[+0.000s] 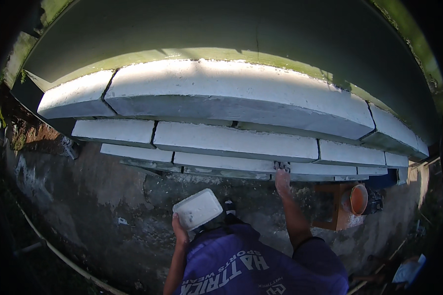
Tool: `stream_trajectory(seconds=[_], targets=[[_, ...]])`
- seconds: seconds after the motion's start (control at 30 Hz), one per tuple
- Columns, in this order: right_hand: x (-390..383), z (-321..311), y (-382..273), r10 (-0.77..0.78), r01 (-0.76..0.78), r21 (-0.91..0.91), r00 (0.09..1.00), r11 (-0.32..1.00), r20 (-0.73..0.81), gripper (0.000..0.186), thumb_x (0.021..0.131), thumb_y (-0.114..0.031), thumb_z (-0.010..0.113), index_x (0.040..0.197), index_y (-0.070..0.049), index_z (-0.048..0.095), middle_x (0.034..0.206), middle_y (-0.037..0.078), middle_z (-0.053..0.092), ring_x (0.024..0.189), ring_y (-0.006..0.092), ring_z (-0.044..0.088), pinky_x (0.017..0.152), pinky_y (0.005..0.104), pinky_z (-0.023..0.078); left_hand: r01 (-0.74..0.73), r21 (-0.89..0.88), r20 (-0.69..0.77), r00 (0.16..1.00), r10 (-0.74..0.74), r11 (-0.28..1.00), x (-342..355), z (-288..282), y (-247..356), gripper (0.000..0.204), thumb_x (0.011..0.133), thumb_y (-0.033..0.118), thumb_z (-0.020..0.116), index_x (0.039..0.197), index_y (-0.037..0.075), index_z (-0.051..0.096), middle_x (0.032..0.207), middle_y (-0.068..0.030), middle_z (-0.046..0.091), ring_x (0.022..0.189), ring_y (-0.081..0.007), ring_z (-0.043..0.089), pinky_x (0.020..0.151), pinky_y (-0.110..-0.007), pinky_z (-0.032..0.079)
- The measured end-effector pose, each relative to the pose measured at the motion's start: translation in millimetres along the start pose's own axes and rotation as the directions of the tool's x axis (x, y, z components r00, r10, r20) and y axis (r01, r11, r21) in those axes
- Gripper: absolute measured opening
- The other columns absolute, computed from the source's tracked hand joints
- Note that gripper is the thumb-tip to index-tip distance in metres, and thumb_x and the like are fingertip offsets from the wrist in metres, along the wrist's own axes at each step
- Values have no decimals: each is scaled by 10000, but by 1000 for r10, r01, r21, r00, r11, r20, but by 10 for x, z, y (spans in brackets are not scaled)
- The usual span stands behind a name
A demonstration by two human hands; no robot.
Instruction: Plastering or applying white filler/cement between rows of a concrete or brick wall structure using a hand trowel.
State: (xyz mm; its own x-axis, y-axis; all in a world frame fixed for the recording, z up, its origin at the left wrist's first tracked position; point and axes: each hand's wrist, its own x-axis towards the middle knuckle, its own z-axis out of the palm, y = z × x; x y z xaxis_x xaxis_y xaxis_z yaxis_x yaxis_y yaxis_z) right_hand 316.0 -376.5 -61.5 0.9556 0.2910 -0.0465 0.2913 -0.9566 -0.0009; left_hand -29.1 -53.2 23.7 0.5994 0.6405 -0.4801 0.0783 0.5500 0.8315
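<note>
White tray [199,209] is at the near side, left of the middle, and the left hand [180,230] is clamped on its left edge. Farther and to the right, the right hand [282,181] touches the nearest row of white blocks [221,161]; whether its fingers close on something, I cannot tell. Two more rows rise beyond. On the right stand a brown box [329,215] and an orange bucket [359,199].
</note>
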Motion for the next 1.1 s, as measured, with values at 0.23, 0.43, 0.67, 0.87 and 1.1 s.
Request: stream_trajectory(seconds=[0.23, 0.43, 0.67, 0.87, 1.1], targets=[[-560, 59, -654, -260, 232, -251, 962, 940, -86, 496, 848, -118, 491, 1338, -53, 446, 1249, 207, 538, 1146, 344, 536, 963, 447, 436, -3, 36, 22, 1000, 2, 999, -12, -22, -57, 535, 978, 430, 348, 1294, 13, 461, 1239, -91, 528, 1159, -212, 487, 1005, -343, 345], [-340, -134, -521, -224, 216, -78, 967, 973, -118, 524, 846, -97, 485, 1366, -90, 423, 1294, 196, 507, 1197, 345, 496, 916, 442, 474, -4, 49, -31, 1000, 6, 999, -14, -43, -38, 541, 980, 429, 340, 1309, 13, 448, 1256, -96, 519, 1158, -215, 491, 1009, -343, 343], [-95, -39, -417, 38, -16, -77, 957, 997, 286, 466, 838, -124, 522, 1302, -87, 488, 1236, 168, 555, 1117, 339, 561, 909, 447, 477, -23, 67, 22, 1000, 22, 997, 39, -55, -111, 533, 986, 416, 320, 1318, 17, 441, 1273, -100, 514, 1178, -223, 485, 1017, -343, 340], [-468, -312, -772, -203, 205, -27, 976, 978, 77, 461, 813, -103, 536, 1273, -78, 524, 1200, 185, 579, 1122, 332, 559, 970, 450, 427, -36, -3, 3, 999, 36, 999, 9, -51, -114, 515, 993, 401, 318, 1275, -1, 473, 1234, -93, 521, 1144, -199, 476, 1012, -330, 332], [-35, -108, -200, -154, 167, 17, 942, 986, -298, 459, 836, -114, 499, 1295, -96, 513, 1182, 184, 589, 1140, 325, 543, 941, 425, 445, -10, -7, 40, 999, 11, 1000, -5, 21, -52, 530, 991, 420, 322, 1296, 7, 455, 1254, -98, 517, 1157, -207, 484, 1012, -339, 340]])
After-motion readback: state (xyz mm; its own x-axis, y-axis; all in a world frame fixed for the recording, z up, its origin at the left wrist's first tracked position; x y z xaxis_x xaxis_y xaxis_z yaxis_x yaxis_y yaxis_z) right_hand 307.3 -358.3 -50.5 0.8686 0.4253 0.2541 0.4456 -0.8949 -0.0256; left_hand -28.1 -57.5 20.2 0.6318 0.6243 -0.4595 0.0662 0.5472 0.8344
